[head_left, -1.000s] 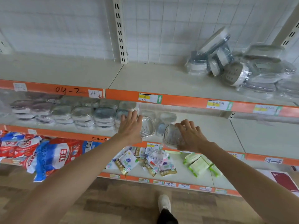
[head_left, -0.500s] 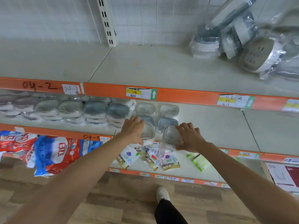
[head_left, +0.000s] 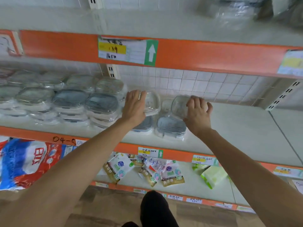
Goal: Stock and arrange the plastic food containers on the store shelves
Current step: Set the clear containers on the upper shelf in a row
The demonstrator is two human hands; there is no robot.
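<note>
Both my hands reach into the middle shelf [head_left: 237, 128]. My left hand [head_left: 135, 107] lies flat with straight fingers on a clear wrapped container [head_left: 151, 104] that sits on top of a grey-lidded one. My right hand [head_left: 198, 113] grips a second clear container [head_left: 178, 106], tilted on edge above another grey-lidded container [head_left: 170, 126]. To the left, several wrapped grey-lidded containers [head_left: 68, 99] stand stacked in rows along the same shelf.
The upper shelf's orange edge [head_left: 196, 54] with price labels hangs just above my hands. Wrapped goods [head_left: 246, 9] lie blurred on the upper shelf at right. The lower shelf holds small packets [head_left: 147, 169] and red-blue bags [head_left: 27, 163]. My shoe [head_left: 155, 208] shows on the wooden floor.
The view has come closer and lower to the middle shelf. Both hands have pushed deeper in with their clear containers, now over the grey-lidded ones.
</note>
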